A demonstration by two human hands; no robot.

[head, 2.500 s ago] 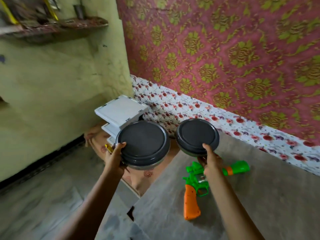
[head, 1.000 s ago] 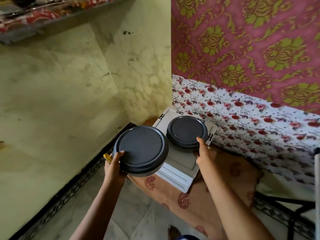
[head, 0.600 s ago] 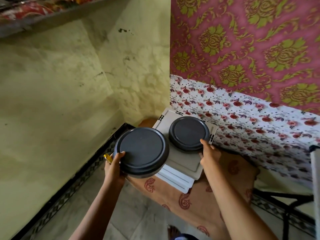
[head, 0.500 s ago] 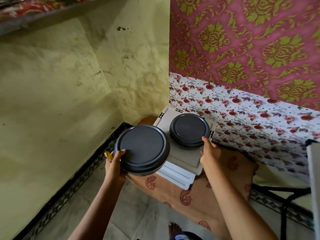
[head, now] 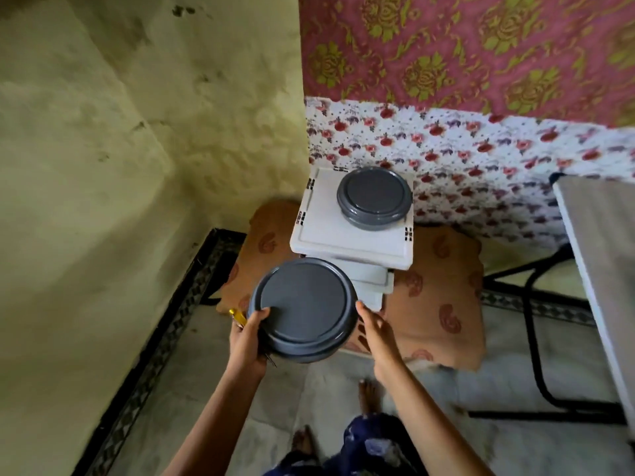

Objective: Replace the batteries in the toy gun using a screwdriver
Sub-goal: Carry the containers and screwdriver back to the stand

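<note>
Half hidden in your left hand (head: 245, 341): the yellow-handled screwdriver (head: 237, 317)
Only its ends show, tip toward you, handle slanting away leftward. That hand also grips the large round grey lidded container (head: 302, 304), just before the stack of white plastic boxes (head: 316, 230). Your right hand (head: 376, 333), fingers straight, holds nothing.

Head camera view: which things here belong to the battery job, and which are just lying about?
Job: screwdriver, held by the left hand against the big grey tub.
Lying about: big grey tub, small grey tub, white boxes, brown cloth, table.
</note>
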